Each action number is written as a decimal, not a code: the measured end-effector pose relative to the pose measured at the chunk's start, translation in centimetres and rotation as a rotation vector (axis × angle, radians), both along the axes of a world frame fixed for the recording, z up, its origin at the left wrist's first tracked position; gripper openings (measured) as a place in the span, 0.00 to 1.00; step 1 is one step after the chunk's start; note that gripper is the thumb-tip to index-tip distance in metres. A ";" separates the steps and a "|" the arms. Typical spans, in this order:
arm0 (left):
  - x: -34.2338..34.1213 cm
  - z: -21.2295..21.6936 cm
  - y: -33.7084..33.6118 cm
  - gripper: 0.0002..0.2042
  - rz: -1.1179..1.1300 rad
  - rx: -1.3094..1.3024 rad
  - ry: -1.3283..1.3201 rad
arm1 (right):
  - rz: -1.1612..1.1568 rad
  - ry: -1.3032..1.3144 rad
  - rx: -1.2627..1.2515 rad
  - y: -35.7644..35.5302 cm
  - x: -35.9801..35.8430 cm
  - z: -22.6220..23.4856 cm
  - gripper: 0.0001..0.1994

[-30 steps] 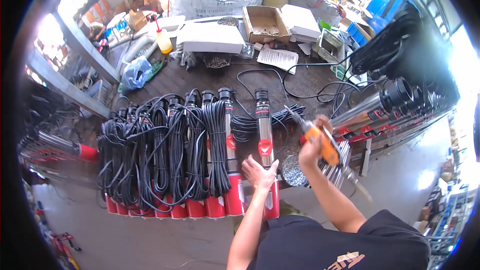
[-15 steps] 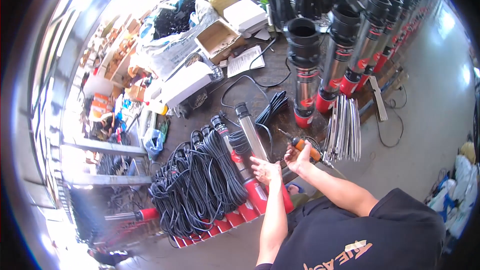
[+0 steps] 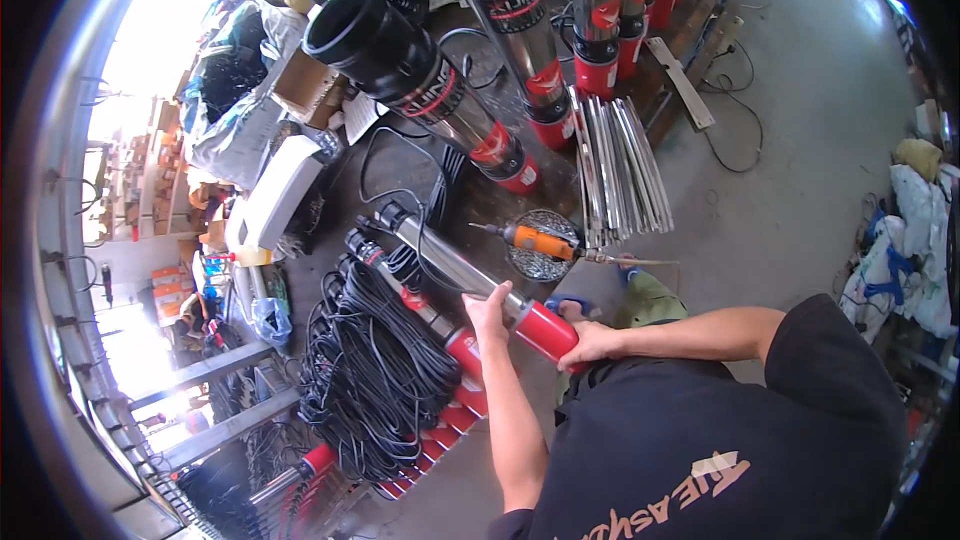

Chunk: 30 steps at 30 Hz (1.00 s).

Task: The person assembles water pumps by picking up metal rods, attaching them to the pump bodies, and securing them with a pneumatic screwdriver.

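Note:
A long steel pump (image 3: pixel 452 262) with a red end lies tilted across the floor in front of me. My left hand (image 3: pixel 488 307) grips its steel body near the red part. My right hand (image 3: pixel 588 340) holds the red end (image 3: pixel 546 328). An orange power screwdriver (image 3: pixel 538 240) lies over a round tray of screws (image 3: pixel 545 248), just beyond the pump, with neither hand on it.
Several similar pumps wrapped in black cable (image 3: pixel 375 380) lie in a row to my left. Larger pumps (image 3: pixel 440 90) stand upper centre. A bundle of steel strips (image 3: pixel 620 170) lies right of the tray. Cardboard boxes (image 3: pixel 300 85) and bags sit at the left; bare concrete floor (image 3: pixel 790 160) spreads right.
The orange screwdriver has left my right hand and now lies on the screw tray. Both hands have closed on the pump, and my view has swung round.

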<state>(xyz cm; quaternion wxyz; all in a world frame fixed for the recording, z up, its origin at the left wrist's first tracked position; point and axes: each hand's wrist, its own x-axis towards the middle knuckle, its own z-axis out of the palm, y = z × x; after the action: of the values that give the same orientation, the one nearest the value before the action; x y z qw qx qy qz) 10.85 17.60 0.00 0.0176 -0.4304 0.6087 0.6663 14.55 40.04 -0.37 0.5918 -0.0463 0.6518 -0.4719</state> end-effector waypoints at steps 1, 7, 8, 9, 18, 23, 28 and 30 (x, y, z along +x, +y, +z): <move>0.5 -0.8 -0.2 0.33 -0.005 -0.093 -0.001 | -0.017 0.106 0.043 -0.2 0.2 -0.2 0.34; -0.4 -2.8 1.6 0.39 0.017 -0.471 -0.117 | 0.188 0.213 0.159 0.7 -1.1 -0.5 0.45; -1.0 -1.8 2.8 0.39 0.000 -0.505 -0.132 | 0.177 0.204 0.135 1.6 -1.7 -0.4 0.45; -0.7 -2.1 1.8 0.40 0.040 -0.462 -0.165 | 0.227 0.272 0.091 1.2 -1.6 -0.7 0.45; 2.2 -3.3 1.2 0.38 0.069 -0.606 0.006 | -0.557 1.066 0.416 9.3 -16.7 5.2 0.12; 4.3 -2.8 0.6 0.31 0.150 -0.514 0.049 | -0.398 1.133 0.795 14.0 -22.0 0.1 0.18; 4.7 2.7 2.6 0.26 0.240 -0.405 0.014 | -0.473 1.078 0.887 14.0 -22.7 -0.6 0.20; 5.7 1.5 1.9 0.23 0.270 -0.431 0.102 | -0.427 1.111 0.891 14.1 -22.8 -0.7 0.19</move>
<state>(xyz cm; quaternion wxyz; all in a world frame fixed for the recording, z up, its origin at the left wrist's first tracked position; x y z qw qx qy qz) 16.51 19.45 1.51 -0.1946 -0.4673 0.6736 0.5385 -8.28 54.12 -1.09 0.0332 0.0939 0.9796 -0.1748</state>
